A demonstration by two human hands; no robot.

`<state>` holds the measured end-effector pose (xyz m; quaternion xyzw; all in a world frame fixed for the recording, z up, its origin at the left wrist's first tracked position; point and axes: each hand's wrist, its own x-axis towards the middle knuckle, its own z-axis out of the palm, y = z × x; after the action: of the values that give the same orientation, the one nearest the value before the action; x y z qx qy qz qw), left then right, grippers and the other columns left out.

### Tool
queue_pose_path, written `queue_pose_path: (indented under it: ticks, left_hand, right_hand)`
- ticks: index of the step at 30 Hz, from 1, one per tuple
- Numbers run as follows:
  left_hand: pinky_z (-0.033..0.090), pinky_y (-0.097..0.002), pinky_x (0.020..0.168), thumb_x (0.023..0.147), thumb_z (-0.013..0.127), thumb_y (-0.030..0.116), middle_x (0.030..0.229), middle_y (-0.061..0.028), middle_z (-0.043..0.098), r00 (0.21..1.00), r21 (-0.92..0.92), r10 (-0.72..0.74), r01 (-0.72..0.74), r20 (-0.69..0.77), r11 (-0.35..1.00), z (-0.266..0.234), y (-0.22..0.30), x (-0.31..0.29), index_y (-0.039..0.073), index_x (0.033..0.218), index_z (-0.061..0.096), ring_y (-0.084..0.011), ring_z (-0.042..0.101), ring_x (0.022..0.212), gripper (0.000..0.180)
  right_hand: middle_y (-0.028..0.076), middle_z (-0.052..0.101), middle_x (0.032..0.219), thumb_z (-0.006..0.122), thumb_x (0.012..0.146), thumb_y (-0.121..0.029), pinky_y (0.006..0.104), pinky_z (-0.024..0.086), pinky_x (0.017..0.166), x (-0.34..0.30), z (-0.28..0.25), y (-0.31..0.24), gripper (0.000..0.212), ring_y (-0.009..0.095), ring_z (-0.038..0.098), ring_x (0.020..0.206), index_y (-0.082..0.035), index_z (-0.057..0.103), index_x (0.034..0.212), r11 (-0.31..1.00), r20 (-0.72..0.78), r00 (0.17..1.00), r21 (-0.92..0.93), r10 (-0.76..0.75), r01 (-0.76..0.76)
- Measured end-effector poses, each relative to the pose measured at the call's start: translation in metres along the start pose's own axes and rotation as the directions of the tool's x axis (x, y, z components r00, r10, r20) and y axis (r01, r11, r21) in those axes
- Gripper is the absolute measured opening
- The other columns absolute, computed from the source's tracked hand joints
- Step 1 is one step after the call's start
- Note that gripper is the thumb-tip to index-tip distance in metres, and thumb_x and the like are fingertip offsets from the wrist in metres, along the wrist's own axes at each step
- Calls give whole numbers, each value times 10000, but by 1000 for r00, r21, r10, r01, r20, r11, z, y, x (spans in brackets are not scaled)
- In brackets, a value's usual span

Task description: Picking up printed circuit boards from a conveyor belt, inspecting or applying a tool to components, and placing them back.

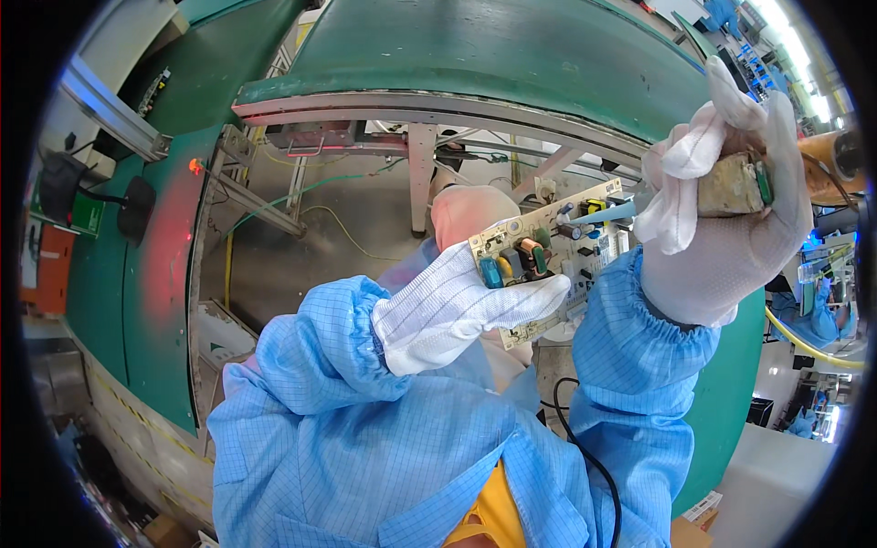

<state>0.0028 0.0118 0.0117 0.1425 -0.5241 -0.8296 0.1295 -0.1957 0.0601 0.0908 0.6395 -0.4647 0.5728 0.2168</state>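
Observation:
My left hand (457,306), in a white striped glove, grips a tan circuit board (571,260) by its left end, thumb across the face. The board is tilted and carries coils, capacitors and other parts. My right hand (713,201), also gloved, is raised at the right with its fingers wrapped round a tool. From its left side a pale blue tapered nozzle (607,214) points at the board's upper right part. A worn, brownish block-shaped end (731,185) shows in the palm. The glove hides the tool's middle, so I cannot tell its exact kind.
A green conveyor belt (484,50) with a metal edge runs across the far side. Another green surface (155,274) lies at the left, with a red glowing light (195,166). An orange-brown cylinder (827,164) stands by my right hand. A black cable (594,457) hangs near my right arm.

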Motion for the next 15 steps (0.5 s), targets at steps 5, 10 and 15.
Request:
queue_pose_path:
  ticks: [5, 10, 15]
  left_hand:
    - [482, -296, 972, 956, 657, 228, 1190, -83, 651, 998, -71, 38, -42, -53, 997, -4, -11, 2, -2, 1336, 531, -144, 611, 1076, 462]
    - [481, -284, 983, 956, 654, 205, 1205, -76, 650, 998, -176, -55, 47, -43, 983, -10, -3, -3, -6, 1330, 537, -144, 618, 1085, 445]
    - [507, -268, 951, 963, 642, 180, 1168, -70, 661, 991, -348, -99, 62, -89, 935, -10, -4, -12, -7, 1301, 554, -138, 632, 1096, 396]
  right_hand:
    - [171, 688, 1020, 642, 915, -45, 273, 629, 609, 8, -3, -13, 413, 195, 699, 764, -62, 559, 1318, 953, 107, 994, -299, -24, 56]
    - [166, 686, 1015, 616, 925, -25, 255, 605, 578, 9, 1, -3, 406, 187, 688, 758, -59, 554, 1324, 990, 138, 986, -86, -97, 110]
    - [167, 681, 1037, 587, 932, 0, 233, 582, 557, 15, 2, 15, 399, 175, 673, 750, -57, 552, 1325, 980, 154, 972, 122, -176, 159]
